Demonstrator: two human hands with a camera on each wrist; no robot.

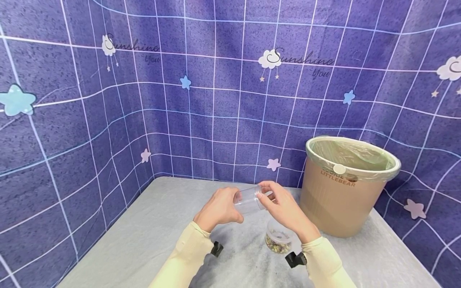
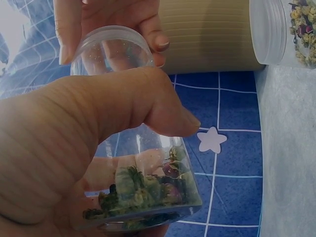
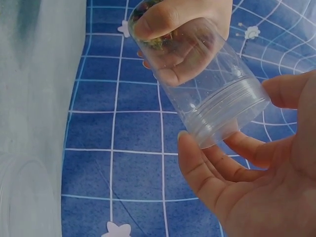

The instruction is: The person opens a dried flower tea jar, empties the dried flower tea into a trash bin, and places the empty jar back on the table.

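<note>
Held up above the table is a clear plastic jar [image 1: 247, 201], tilted, with its ridged neck toward the right. My left hand [image 1: 220, 206] grips it round the body near the base. My right hand [image 1: 283, 206] has its thumb and fingertips on opposite sides of the neck [image 3: 232, 106]. Dried flowers [image 2: 143, 195], green-yellow with some dark pink buds, lie at the jar's base end. Whether a clear lid covers the mouth I cannot tell. Below my right hand stands a second clear jar [image 1: 279, 239], with similar dried flowers in its lower part.
A tan bin [image 1: 336, 204] with a pale rim and a green liner stands at the right on the grey-covered table [image 1: 144, 236]. Behind and at both sides hangs a blue gridded cloth [image 1: 223, 100] with stars and clouds.
</note>
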